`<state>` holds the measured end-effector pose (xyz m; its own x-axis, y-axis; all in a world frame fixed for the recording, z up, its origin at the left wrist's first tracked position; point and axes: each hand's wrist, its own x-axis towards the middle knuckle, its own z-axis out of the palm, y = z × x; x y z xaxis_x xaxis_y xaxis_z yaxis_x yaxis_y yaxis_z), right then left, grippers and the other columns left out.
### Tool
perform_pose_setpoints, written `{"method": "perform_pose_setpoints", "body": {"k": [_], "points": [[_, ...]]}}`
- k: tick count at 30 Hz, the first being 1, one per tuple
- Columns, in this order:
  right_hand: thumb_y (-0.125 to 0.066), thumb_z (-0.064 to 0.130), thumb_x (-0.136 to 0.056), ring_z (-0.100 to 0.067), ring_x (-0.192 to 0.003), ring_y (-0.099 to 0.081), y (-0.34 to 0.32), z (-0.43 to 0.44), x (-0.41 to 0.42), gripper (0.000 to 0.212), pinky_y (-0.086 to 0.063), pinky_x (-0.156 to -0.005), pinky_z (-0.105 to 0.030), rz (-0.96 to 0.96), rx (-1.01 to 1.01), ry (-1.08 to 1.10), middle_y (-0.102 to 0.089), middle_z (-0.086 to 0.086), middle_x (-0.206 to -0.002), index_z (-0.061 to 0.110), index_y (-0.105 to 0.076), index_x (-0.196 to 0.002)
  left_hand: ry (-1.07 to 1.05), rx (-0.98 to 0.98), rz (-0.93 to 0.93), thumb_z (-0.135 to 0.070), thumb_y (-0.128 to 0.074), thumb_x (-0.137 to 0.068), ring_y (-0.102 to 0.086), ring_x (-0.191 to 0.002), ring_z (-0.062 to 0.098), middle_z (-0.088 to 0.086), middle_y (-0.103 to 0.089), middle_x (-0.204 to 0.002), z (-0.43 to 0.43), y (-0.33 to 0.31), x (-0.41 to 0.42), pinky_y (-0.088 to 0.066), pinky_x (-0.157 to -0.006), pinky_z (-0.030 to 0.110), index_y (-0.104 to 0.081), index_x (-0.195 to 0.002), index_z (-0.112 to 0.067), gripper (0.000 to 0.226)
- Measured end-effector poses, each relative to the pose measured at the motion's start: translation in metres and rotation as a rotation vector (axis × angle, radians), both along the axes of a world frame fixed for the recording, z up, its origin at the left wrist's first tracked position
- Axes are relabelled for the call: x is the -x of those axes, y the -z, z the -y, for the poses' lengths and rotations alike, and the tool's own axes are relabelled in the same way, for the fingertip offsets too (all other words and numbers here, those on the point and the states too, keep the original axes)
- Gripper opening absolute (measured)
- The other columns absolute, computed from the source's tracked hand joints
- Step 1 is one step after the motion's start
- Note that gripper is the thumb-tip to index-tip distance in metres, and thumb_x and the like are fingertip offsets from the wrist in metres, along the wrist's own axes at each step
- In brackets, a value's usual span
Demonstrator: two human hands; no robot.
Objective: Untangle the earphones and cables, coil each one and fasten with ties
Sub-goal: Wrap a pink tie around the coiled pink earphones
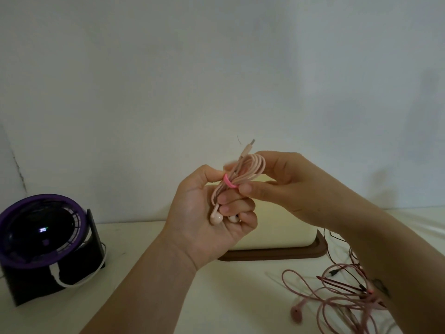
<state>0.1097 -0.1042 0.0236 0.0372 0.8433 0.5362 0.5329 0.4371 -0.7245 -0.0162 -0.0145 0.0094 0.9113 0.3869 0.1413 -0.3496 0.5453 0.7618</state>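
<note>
A coiled pale-pink pair of earphones [243, 172] is held up in front of me above the table. A bright pink tie [228, 182] wraps round the coil's middle. My left hand [212, 220] grips the lower part of the coil, with the two earbuds [216, 218] lying against its palm. My right hand [281, 182] pinches the upper loops and the tie from the right. The metal plug [251, 142] sticks up from the top. A tangle of darker pink earphones and cables [342, 297] lies on the table at the lower right, partly behind my right forearm.
A purple and black desk fan [45, 239] with a white cable stands at the left on the white table [149, 242]. A cream box on a brown base [272, 251] stands behind my hands against the pale wall.
</note>
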Motion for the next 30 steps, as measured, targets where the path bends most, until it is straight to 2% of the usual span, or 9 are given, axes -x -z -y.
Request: {"method": "perform_pose_setpoints", "body": {"k": [3,5,8,12,14,17,20,26,30], "points": [[-0.067,0.022,-0.08,-0.011,-0.104,-0.065,-0.001,0.002,-0.001,0.024,-0.05,-0.096,-0.037,0.034,0.001,0.014,-0.073,0.0,-0.1,0.011,-0.069,-0.102,0.019,-0.004,-0.002,-0.023,-0.045,-0.071,-0.028,-0.038,0.005,-0.006,-0.026,-0.055,0.0,0.001,-0.001,-0.031,-0.049,0.019,-0.059,-0.06,-0.008,0.023],[-0.069,0.016,-0.082,-0.006,-0.099,-0.066,-0.001,0.002,-0.002,0.016,-0.051,-0.093,-0.034,0.062,-0.008,0.063,-0.073,0.004,-0.096,0.014,-0.071,-0.098,-0.013,-0.064,-0.034,-0.023,-0.045,-0.071,-0.028,-0.039,0.006,-0.007,-0.022,-0.056,-0.001,0.001,-0.001,-0.031,-0.048,0.019,-0.059,-0.058,-0.008,0.025],[-0.068,0.013,-0.083,-0.001,-0.093,-0.067,0.0,0.001,-0.002,0.013,-0.053,-0.088,-0.026,0.083,-0.045,0.141,-0.074,0.008,-0.092,0.016,-0.072,-0.095,-0.081,-0.222,-0.109,-0.026,-0.047,-0.073,-0.031,-0.041,0.007,-0.005,-0.032,-0.05,-0.002,0.0,-0.001,-0.034,-0.048,0.019,-0.058,-0.059,-0.011,0.024],[-0.07,0.017,-0.081,-0.003,-0.084,-0.069,0.0,0.002,-0.002,0.013,-0.052,-0.08,-0.017,0.077,-0.073,0.21,-0.075,0.005,-0.087,0.013,-0.073,-0.094,-0.397,-0.685,-0.23,-0.039,-0.043,-0.094,-0.055,-0.064,0.01,-0.004,-0.061,-0.073,-0.008,0.005,0.0,-0.05,-0.067,0.025,-0.061,-0.091,-0.021,0.025],[-0.071,0.018,-0.081,-0.003,-0.082,-0.069,-0.001,0.003,-0.004,0.013,-0.051,-0.076,-0.014,0.071,-0.075,0.249,-0.075,0.006,-0.086,0.014,-0.073,-0.093,-0.495,-0.916,-0.199,-0.054,-0.041,-0.089,-0.059,-0.08,0.009,-0.011,-0.065,-0.089,-0.008,0.006,0.001,-0.052,-0.081,0.027,-0.063,-0.105,-0.035,0.033],[-0.07,0.017,-0.082,-0.005,-0.08,-0.07,-0.002,0.005,-0.004,0.011,-0.053,-0.075,-0.016,0.065,-0.075,0.264,-0.075,0.006,-0.084,0.014,-0.073,-0.092,-0.56,-1.065,-0.133,-0.049,-0.054,-0.079,-0.055,-0.069,-0.004,-0.02,-0.064,-0.078,-0.001,0.005,0.0,-0.046,-0.068,0.013,-0.063,-0.11,-0.032,0.037],[-0.07,0.016,-0.082,-0.007,-0.07,-0.07,-0.001,0.005,0.001,0.007,-0.054,-0.068,-0.016,0.047,-0.07,0.256,-0.074,0.002,-0.075,0.01,-0.072,-0.085,-0.647,-1.019,-0.169,-0.033,-0.056,-0.088,-0.055,-0.056,-0.003,-0.014,-0.064,-0.066,0.002,0.007,-0.002,-0.042,-0.054,0.01,-0.064,-0.099,-0.024,0.016],[-0.075,0.013,-0.077,-0.006,-0.064,-0.067,-0.002,0.004,-0.001,0.005,-0.048,-0.06,-0.012,-0.062,-0.022,0.273,-0.073,0.002,-0.069,0.012,-0.07,-0.076,-0.605,-0.768,-0.143,-0.031,-0.05,-0.093,-0.044,-0.056,0.008,-0.007,-0.049,-0.055,0.002,0.008,-0.008,-0.037,-0.057,0.023,-0.063,-0.087,-0.017,0.02],[-0.077,0.015,-0.075,-0.001,-0.059,-0.061,-0.008,0.008,-0.004,0.008,-0.044,-0.056,-0.009,-0.072,-0.022,0.271,-0.069,0.007,-0.064,0.018,-0.07,-0.072,-0.592,-0.729,-0.093,-0.028,-0.052,-0.091,-0.041,-0.056,0.007,-0.007,-0.044,-0.055,-0.003,-0.001,-0.001,-0.036,-0.052,0.018,-0.061,-0.087,-0.016,0.016]]}}
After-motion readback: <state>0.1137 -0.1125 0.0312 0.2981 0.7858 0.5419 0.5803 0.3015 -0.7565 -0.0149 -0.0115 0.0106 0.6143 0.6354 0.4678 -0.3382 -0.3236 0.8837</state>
